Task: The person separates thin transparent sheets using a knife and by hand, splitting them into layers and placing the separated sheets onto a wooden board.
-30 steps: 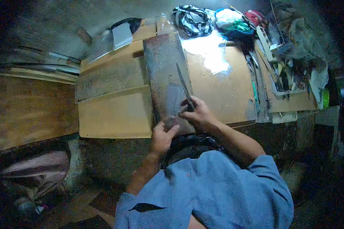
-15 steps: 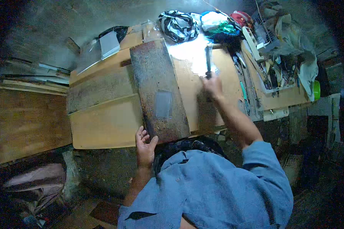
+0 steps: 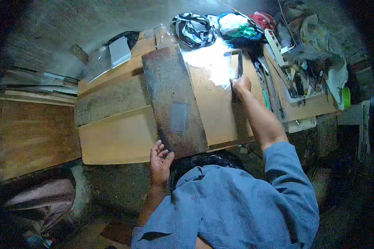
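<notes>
My left hand (image 3: 160, 162) is open at the near left corner of a long, dark, stained board (image 3: 164, 79), its fingers apart; whether they touch the edge I cannot tell. On the board lies a small stack of clear plastic pieces (image 3: 179, 117). Farther right, my right hand (image 3: 242, 85) is closed around a long, narrow dark tool (image 3: 239, 62) pointing away from me; its exact kind is unclear. Beside that hand, glare washes out a bright patch of the table (image 3: 218, 116), where a thin clear strip faintly shows.
A zebra-striped bag (image 3: 194, 30) and other plastic bags line the far edge. On the right stands a white tray (image 3: 305, 97) of assorted tools near a pale power strip (image 3: 275, 47). A white sheet (image 3: 119, 52) lies at the far left, and a green container (image 3: 345, 98) at the far right.
My right hand has moved a little to the right, bringing the dark tool with it. The left hand stays at the board's near corner, its fingers slightly more curled.
</notes>
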Available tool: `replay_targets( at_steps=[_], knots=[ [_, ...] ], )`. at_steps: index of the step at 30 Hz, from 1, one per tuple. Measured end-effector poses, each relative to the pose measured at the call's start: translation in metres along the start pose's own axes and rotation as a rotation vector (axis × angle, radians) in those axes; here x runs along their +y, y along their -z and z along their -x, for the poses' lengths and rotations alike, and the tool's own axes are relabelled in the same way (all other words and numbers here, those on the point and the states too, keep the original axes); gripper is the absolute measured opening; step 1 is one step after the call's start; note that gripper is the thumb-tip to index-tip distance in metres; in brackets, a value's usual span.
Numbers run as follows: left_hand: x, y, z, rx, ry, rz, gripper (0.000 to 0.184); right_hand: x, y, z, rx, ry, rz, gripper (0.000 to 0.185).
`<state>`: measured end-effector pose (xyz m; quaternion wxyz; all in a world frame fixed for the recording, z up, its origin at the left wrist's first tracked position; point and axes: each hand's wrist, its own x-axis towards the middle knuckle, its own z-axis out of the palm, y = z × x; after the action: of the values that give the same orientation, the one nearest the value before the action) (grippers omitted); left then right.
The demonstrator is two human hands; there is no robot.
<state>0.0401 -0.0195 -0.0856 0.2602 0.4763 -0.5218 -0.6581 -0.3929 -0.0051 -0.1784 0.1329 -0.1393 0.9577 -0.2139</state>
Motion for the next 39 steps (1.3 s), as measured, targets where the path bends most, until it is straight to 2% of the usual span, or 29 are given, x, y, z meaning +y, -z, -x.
replay_targets(
  at_steps=[3, 4, 7, 8, 10, 15, 18, 21, 24, 26, 29, 31, 32, 34, 35, 39],
  knots=[
    [0.003, -0.002, 0.001, -0.016, 0.02, 0.015, 0.065, 0.02, -0.016, -0.015, 0.118, 0.026, -0.069, 0.023],
    [0.005, -0.002, 0.001, -0.024, 0.034, 0.015, 0.064, 0.025, -0.017, -0.017, 0.117, 0.028, -0.067, 0.023],
    [0.006, -0.004, 0.002, -0.046, 0.038, 0.04, 0.059, 0.038, -0.013, -0.014, 0.079, 0.053, -0.339, 0.017],
    [0.006, -0.005, 0.002, -0.046, 0.039, 0.041, 0.059, 0.04, -0.011, -0.012, 0.078, 0.053, -0.338, 0.017],
    [0.004, -0.007, 0.001, -0.081, 0.049, 0.081, 0.054, 0.041, -0.002, -0.006, -0.053, -0.096, -0.516, 0.015],
    [0.011, -0.016, 0.001, -0.133, 0.049, 0.116, 0.048, 0.054, 0.02, 0.01, -0.091, -0.021, -0.474, 0.018],
    [0.012, -0.019, 0.001, -0.16, 0.066, 0.118, 0.045, 0.061, 0.03, 0.023, -0.01, 0.073, -0.479, 0.019],
    [0.018, -0.024, 0.003, -0.185, 0.031, 0.042, 0.042, 0.048, 0.063, 0.054, -0.13, -0.043, -0.796, 0.017],
    [0.02, -0.03, 0.002, -0.219, 0.027, 0.01, 0.038, 0.041, 0.088, 0.091, -0.192, -0.068, -0.943, 0.019],
    [0.024, -0.035, 0.001, -0.234, 0.047, 0.013, 0.036, 0.035, 0.1, 0.116, -0.196, -0.098, -0.951, 0.02],
    [0.034, -0.047, 0.002, -0.266, 0.131, -0.01, 0.032, 0.029, 0.114, 0.159, -0.309, -0.026, -1.028, 0.019],
    [0.031, -0.054, 0.002, -0.363, 0.07, 0.062, 0.034, 0.018, 0.123, 0.19, -0.503, 0.014, -0.977, 0.018],
    [0.032, -0.056, 0.002, -0.356, 0.073, 0.061, 0.034, 0.01, 0.124, 0.206, -0.519, -0.004, -1.022, 0.015],
    [0.041, -0.062, 0.004, -0.478, 0.134, 0.065, 0.033, 0.007, 0.115, 0.227, -0.617, -0.026, -1.124, 0.013],
    [0.052, -0.068, 0.009, -0.429, 0.154, 0.072, 0.026, 0.004, 0.115, 0.235, -0.626, -0.027, -1.122, 0.013],
    [0.049, -0.059, 0.014, -0.346, 0.169, 0.039, 0.022, -0.01, 0.129, 0.252, -0.79, 0.009, -1.102, 0.014]
  ],
)
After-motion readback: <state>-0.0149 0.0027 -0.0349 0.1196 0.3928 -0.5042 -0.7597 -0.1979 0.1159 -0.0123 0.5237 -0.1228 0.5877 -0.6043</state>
